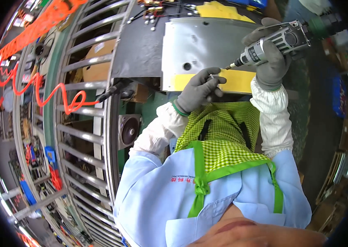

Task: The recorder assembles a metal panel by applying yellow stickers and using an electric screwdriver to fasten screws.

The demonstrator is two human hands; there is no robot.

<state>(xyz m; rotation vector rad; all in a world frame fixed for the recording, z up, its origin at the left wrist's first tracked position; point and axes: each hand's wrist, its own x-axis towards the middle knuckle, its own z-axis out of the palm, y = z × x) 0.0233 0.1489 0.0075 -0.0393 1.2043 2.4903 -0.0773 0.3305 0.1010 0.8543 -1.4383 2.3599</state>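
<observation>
My right hand point(273, 66), in a grey glove, is wrapped round a silver-grey hand-held power tool point(260, 51) with vent slots and a metal bracket. Its narrow tip point(228, 67) points left and down, towards my left hand point(198, 91). That hand, also gloved, is pinching a small light pin-like piece point(212, 77) between thumb and fingers; its exact kind is too small to tell. Both hands are over the near edge of a grey metal panel point(207, 43), which has a round dark hole and a yellow strip point(240, 81) along its near side.
The panel lies on a dark bench top point(137, 53). Behind it are yellow sheets point(223, 11) and cables with small connectors point(153, 18). A metal roller conveyor point(85, 111) runs along the left, with a coiled orange air hose point(58, 94). Below the bench stands a fan-like round unit point(129, 131).
</observation>
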